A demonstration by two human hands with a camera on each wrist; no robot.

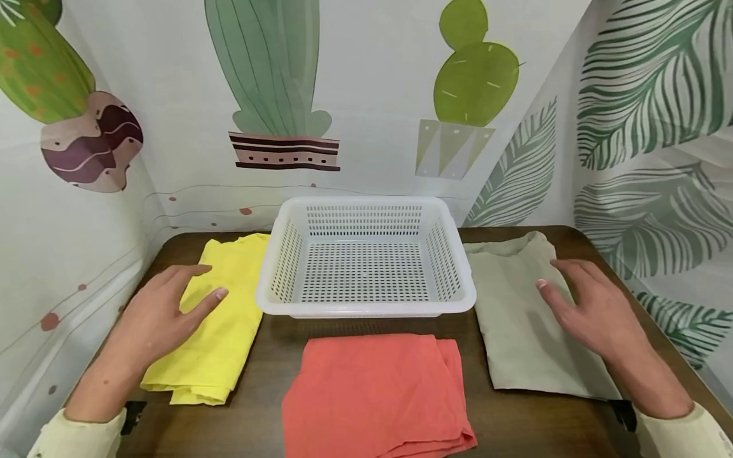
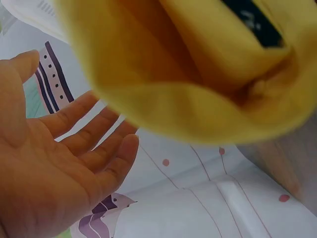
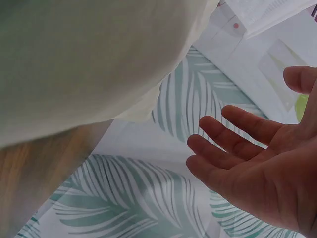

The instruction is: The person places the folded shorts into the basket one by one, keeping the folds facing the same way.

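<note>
My left hand [image 1: 157, 315] hovers over the folded yellow cloth [image 1: 229, 312], fingers relaxed and holding nothing. In the left wrist view the palm [image 2: 54, 163] shows bare, with the yellow fabric [image 2: 198, 109] close to the camera and a dark label [image 2: 255, 22] on it. Above the folded grey-green cloth [image 1: 515, 318] is my right hand [image 1: 595, 312], its fingers loosely spread and bare. The right wrist view shows that same palm [image 3: 262, 173] beside the pale cloth [image 3: 99, 64]. Between the hands stands a white perforated plastic basket [image 1: 366, 310] with nothing in it. A folded red cloth [image 1: 372, 394] lies in front of it.
All of these rest on a dark brown wooden table [image 1: 263, 394]. Behind and at both sides hangs a white sheet [image 1: 378, 95] printed with cacti and leaves. The basket stands near the table's back edge, against the sheet.
</note>
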